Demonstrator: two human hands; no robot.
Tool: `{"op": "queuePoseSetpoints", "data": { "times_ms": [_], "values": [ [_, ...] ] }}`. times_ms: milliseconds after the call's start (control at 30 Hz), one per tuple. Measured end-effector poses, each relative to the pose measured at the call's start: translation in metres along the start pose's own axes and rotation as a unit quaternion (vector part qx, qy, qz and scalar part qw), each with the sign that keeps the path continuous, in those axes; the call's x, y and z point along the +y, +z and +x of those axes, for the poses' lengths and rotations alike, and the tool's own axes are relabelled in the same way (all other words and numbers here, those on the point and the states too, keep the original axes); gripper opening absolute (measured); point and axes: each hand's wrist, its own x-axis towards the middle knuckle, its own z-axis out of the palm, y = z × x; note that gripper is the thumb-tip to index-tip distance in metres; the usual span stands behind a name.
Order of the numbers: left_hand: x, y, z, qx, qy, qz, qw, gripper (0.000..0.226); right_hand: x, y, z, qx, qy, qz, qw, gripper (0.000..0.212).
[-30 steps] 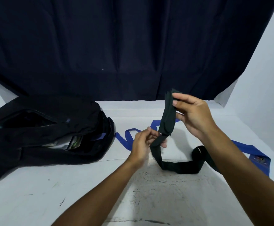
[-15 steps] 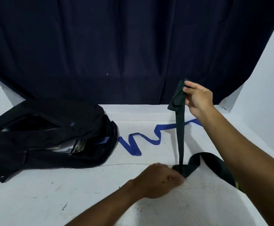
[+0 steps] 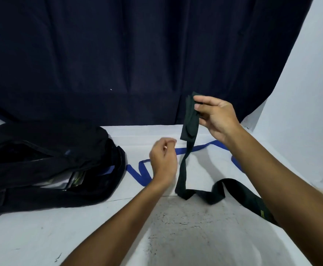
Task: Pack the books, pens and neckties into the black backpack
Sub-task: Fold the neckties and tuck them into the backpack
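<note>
Above the far right part of the white table (image 3: 41, 237), a long dark green fabric necktie (image 3: 189, 123) hangs from the right hand (image 3: 219, 118), whose thumb and fingers pinch its folded upper end. From that fold the tie drops as a narrow strip to the tabletop, bends near the middle, and runs on in loose waves to the right, where its wider end with thin yellow stripes passes under the right forearm. The left hand (image 3: 163, 160) hovers just beside the hanging strip, to its left, with fingers loosely curled and nothing held in them; it does not touch the tie. Behind both hands a bright blue ribbon-like necktie (image 3: 137, 172) lies flat on the table in a zigzag, partly hidden by the left hand and the right arm. Further left, the black fabric backpack (image 3: 47, 150) lies on its side with its main opening unzipped toward the middle of the table; white and green-printed book covers (image 3: 68, 182) show inside the gap. A dark navy cloth curtain (image 3: 137, 54) hangs behind the table, with a pale wall (image 3: 310, 93) at the right.
</note>
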Motion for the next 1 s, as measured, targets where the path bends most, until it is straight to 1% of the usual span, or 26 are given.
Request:
{"op": "queuePoseSetpoints", "data": {
  "times_ms": [33,67,100,133,167,200,233,267,333,467,633,733,800,833,867,933,967,1000],
  "values": [
    [0.002,0.002,0.006,0.01,0.073,0.026,0.997,0.026,-0.001,-0.001,-0.003,-0.009,0.0,-0.003,1.0,0.022],
    [0.005,0.004,0.011,-0.02,0.105,0.031,0.994,0.03,-0.002,-0.004,-0.005,-0.016,0.0,-0.003,1.0,0.022],
    [0.006,0.005,0.018,-0.076,0.1,0.018,0.992,0.033,-0.003,-0.006,-0.007,-0.025,0.0,0.003,1.0,0.022],
    [0.006,0.005,0.025,-0.154,0.077,-0.005,0.985,0.033,-0.004,-0.009,-0.009,-0.034,0.002,0.014,0.999,0.022],
    [0.006,0.004,0.031,-0.24,0.046,-0.038,0.969,0.032,-0.006,-0.011,-0.01,-0.041,0.006,0.029,0.999,0.022],
    [0.006,0.003,0.035,-0.316,0.017,-0.071,0.946,0.031,-0.008,-0.013,-0.011,-0.046,0.01,0.044,0.998,0.022],
    [0.005,0.002,0.036,-0.375,0.002,-0.086,0.923,0.031,-0.01,-0.016,-0.011,-0.047,0.012,0.054,0.997,0.022],
    [0.002,0.001,0.036,-0.413,-0.002,-0.084,0.907,0.029,-0.012,-0.018,-0.011,-0.045,0.014,0.061,0.997,0.023],
    [-0.006,0.001,0.031,-0.444,0.0,-0.029,0.896,0.021,-0.016,-0.023,-0.012,-0.037,0.014,0.073,0.997,0.025],
    [-0.032,-0.005,0.034,-0.433,0.001,0.069,0.899,0.004,-0.026,-0.028,-0.011,-0.012,0.004,0.082,0.997,0.025],
    [-0.065,-0.025,0.038,-0.395,-0.035,0.11,0.911,0.012,-0.049,-0.025,-0.01,0.018,-0.045,0.108,0.993,0.024],
    [-0.071,-0.037,0.04,-0.37,-0.034,0.126,0.92,0.011,-0.063,-0.018,-0.006,0.024,-0.067,0.112,0.991,0.025],
    [-0.067,-0.044,0.051,-0.351,-0.026,0.148,0.924,0.015,-0.068,-0.011,-0.004,0.025,-0.074,0.112,0.991,0.026],
    [-0.064,-0.049,0.059,-0.329,-0.025,0.16,0.93,0.018,-0.07,-0.008,-0.002,0.026,-0.077,0.113,0.99,0.027],
    [-0.061,-0.054,0.071,-0.288,-0.023,0.174,0.941,0.024,-0.072,-0.005,-0.002,0.028,-0.08,0.116,0.99,0.028],
    [-0.053,-0.068,0.097,-0.152,0.005,0.185,0.971,0.043,-0.074,-0.001,0.0,0.034,-0.083,0.125,0.988,0.029],
    [-0.047,-0.077,0.11,-0.08,0.026,0.181,0.98,0.051,-0.073,0.001,0.001,0.038,-0.082,0.128,0.988,0.029],
    [-0.041,-0.085,0.121,-0.018,0.043,0.183,0.982,0.056,-0.07,0.002,0.002,0.042,-0.08,0.129,0.987,0.028]
  ]
}}
